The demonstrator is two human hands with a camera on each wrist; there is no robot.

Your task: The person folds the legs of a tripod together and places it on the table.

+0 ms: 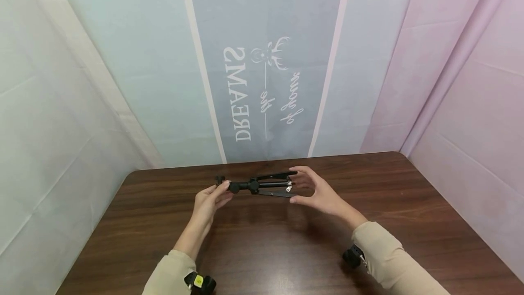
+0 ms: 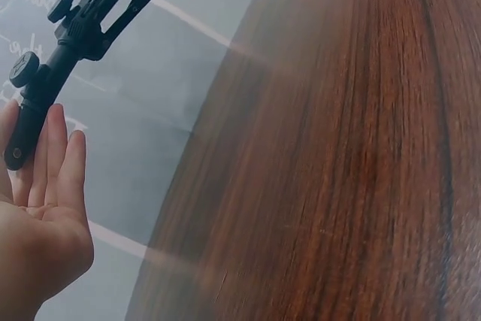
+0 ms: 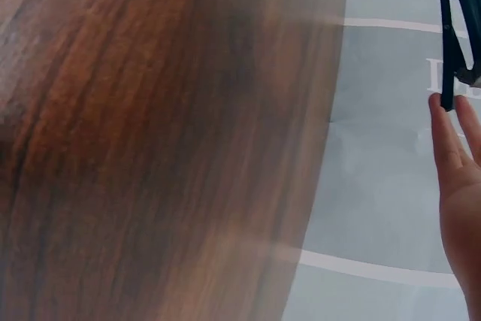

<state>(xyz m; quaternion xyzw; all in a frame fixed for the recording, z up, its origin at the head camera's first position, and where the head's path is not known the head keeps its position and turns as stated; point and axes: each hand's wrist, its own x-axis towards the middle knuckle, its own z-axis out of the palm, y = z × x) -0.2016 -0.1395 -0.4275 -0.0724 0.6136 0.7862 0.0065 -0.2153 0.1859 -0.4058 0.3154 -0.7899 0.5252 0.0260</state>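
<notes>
A small black tripod (image 1: pixel 254 185) is held sideways above the table, its legs partly spread. My left hand (image 1: pixel 210 202) pinches its head end between thumb and fingers. In the left wrist view, round knobs stick out from the tripod's upper body (image 2: pixel 46 73), and the left hand (image 2: pixel 52 208) supports the lower end. On the other side, my right hand (image 1: pixel 321 192) spans the leg ends, thumb at the near leg and fingers at the far one. The right wrist view has a leg tip (image 3: pixel 448 99) between two fingers of the right hand (image 3: pixel 462 193).
Below both hands lies a dark wood-grain table (image 1: pixel 262 249) with rounded far corners. A printed cloth backdrop (image 1: pixel 266 22) rises behind it, and pale cloth walls stand at the left and right sides. Black wrist devices (image 1: pixel 200 282) are strapped over the sleeves.
</notes>
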